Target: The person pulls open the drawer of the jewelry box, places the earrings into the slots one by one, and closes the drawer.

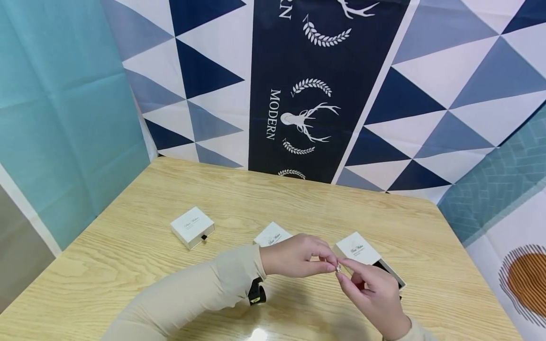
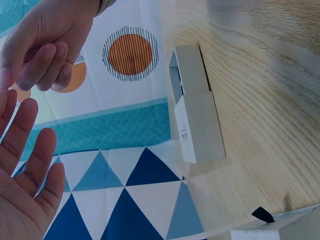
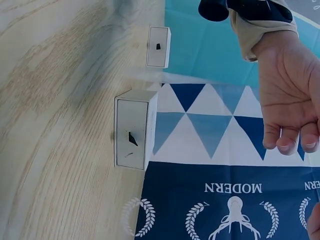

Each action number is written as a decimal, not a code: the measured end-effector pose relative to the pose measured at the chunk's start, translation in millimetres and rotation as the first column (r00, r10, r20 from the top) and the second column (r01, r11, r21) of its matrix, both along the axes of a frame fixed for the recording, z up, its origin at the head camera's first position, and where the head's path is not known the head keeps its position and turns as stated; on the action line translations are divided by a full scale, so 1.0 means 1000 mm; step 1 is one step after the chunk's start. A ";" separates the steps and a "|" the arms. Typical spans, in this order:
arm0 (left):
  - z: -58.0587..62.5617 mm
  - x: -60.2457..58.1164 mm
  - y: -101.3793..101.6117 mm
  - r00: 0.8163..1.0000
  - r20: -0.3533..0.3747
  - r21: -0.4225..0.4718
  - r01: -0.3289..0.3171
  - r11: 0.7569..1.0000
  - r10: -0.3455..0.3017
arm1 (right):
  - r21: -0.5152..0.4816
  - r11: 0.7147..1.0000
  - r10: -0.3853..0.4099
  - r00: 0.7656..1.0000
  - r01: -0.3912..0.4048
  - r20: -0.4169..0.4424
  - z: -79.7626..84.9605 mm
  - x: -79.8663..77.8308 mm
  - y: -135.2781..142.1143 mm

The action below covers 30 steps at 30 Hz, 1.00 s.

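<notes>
A small shiny silvery piece (image 1: 338, 268) sits between the fingertips of both hands, over the table in the head view; its exact kind is too small to tell. My left hand (image 1: 300, 255) pinches it from the left with thumb and forefinger. From the right, the thumb and forefinger of my right hand (image 1: 373, 291) pinch it too. Behind the right hand lies a white drawer box (image 1: 357, 247), its drawer pulled partly out and dark inside. The left wrist view shows this drawer box (image 2: 200, 115) from the side.
A closed white box (image 1: 192, 226) with a black pull tab stands at the left. Another white box (image 1: 272, 233) is partly hidden behind the left hand; its black-tabbed front (image 3: 132, 132) shows in the right wrist view. Patterned cloth (image 1: 209, 85) hangs behind the wooden table (image 1: 106, 265).
</notes>
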<state>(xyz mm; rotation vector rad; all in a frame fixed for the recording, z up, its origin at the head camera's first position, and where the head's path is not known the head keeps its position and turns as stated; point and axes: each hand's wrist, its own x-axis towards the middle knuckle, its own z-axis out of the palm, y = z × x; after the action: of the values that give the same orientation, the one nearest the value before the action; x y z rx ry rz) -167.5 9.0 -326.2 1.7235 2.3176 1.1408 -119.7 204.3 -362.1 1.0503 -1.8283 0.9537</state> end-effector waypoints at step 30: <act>-0.015 -0.011 0.030 0.941 0.299 -0.033 -0.153 0.988 0.156 | 0.052 0.941 -0.317 0.817 0.335 0.481 0.015 0.007 0.065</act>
<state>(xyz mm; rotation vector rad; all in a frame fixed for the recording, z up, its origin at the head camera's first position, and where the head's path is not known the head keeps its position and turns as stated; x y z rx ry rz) -178.8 39.3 -341.6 1.2742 2.2915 1.3091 -113.2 269.5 -346.9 0.4603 -2.2960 1.0950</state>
